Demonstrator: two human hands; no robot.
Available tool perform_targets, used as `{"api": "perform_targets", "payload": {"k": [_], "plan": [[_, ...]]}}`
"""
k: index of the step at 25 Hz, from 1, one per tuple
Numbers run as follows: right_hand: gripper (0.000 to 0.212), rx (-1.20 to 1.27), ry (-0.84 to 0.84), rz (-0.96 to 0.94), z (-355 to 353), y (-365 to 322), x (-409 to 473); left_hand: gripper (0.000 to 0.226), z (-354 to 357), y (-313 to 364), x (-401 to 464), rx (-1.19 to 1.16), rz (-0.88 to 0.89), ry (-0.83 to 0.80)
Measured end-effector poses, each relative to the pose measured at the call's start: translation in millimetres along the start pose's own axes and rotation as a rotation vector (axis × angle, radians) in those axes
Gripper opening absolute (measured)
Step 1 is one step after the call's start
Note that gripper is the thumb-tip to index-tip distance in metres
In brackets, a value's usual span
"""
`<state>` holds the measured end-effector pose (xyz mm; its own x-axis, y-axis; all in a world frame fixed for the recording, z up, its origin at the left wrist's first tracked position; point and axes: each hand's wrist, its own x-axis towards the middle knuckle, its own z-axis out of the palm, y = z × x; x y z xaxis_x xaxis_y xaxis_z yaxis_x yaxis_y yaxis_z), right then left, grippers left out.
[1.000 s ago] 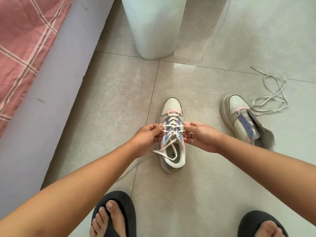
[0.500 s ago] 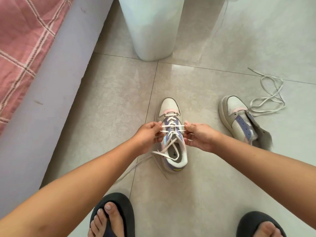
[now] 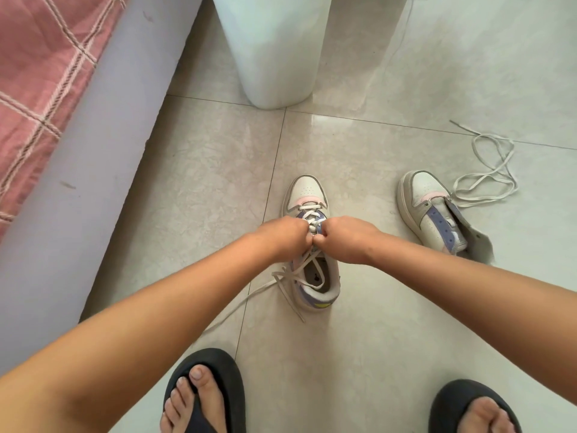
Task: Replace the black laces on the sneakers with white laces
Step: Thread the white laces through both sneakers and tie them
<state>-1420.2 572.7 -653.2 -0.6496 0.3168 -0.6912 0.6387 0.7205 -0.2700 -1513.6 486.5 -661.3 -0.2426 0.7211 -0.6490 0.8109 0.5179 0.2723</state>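
Observation:
A white, pink and purple sneaker (image 3: 307,190) stands on the tiled floor, toe pointing away from me, threaded with a white lace (image 3: 282,278) whose loose ends trail off to the lower left. My left hand (image 3: 285,237) and my right hand (image 3: 346,237) meet knuckle to knuckle over its middle eyelets, each with fingers curled on the lace. The second sneaker (image 3: 427,207) lies to the right with no lace and its tongue folded open. A loose white lace (image 3: 487,176) is coiled on the floor beyond it.
A white cylindrical bin (image 3: 278,48) stands just beyond the shoes. A bed edge (image 3: 93,145) with a pink checked cover (image 3: 40,67) runs along the left. My feet in black slippers (image 3: 206,392) are at the bottom. A thin white cord (image 3: 398,42) hangs at top right.
Both hands have come together from the shoe's sides to its centre, now touching over the eyelets and covering the crossed lace there.

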Motion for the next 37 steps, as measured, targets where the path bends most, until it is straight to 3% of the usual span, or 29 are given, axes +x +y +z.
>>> {"api": "perform_targets", "payload": {"k": [5,9,10,12,14,19,23,26,30,33,35,37], "plan": [[0.019,-0.002,-0.041,-0.088,-1,-7,6,0.023,2,-3,8,0.049,0.112,-0.008],[0.02,0.442,0.088,-0.157,10,29,-9,0.007,17,-17,-12,-0.395,0.125,0.185],[0.021,0.457,0.155,-0.136,15,40,-14,0.008,25,-24,-19,-0.491,0.093,0.246],[0.02,0.307,0.278,-0.116,29,60,-23,0.009,43,-34,-30,-0.462,0.045,0.329],[0.018,0.233,0.304,-0.142,39,65,-26,0.013,53,-36,-32,-0.348,0.012,0.307],[0.03,0.48,0.317,-0.095,20,43,-11,0.03,19,-17,-13,-0.639,-0.089,0.276],[0.032,0.367,0.113,-0.095,4,41,1,0.029,6,-12,2,-0.468,0.004,0.063],[0.024,0.368,0.073,-0.1,5,50,7,0.025,13,-19,4,-0.698,0.013,0.072],[0.022,0.609,0.167,0.022,9,50,-1,0.024,21,-22,-10,-0.957,-0.169,0.135],[0.021,0.394,0.333,0.046,16,49,-27,0.035,30,-25,-30,-0.794,-0.253,0.164],[0.024,0.414,0.243,0.04,24,43,-45,0.041,45,-16,-44,-0.502,-0.208,0.112],[0.025,0.583,0.102,0.076,33,35,-52,0.046,59,-3,-44,-0.32,-0.176,0.044]]}}
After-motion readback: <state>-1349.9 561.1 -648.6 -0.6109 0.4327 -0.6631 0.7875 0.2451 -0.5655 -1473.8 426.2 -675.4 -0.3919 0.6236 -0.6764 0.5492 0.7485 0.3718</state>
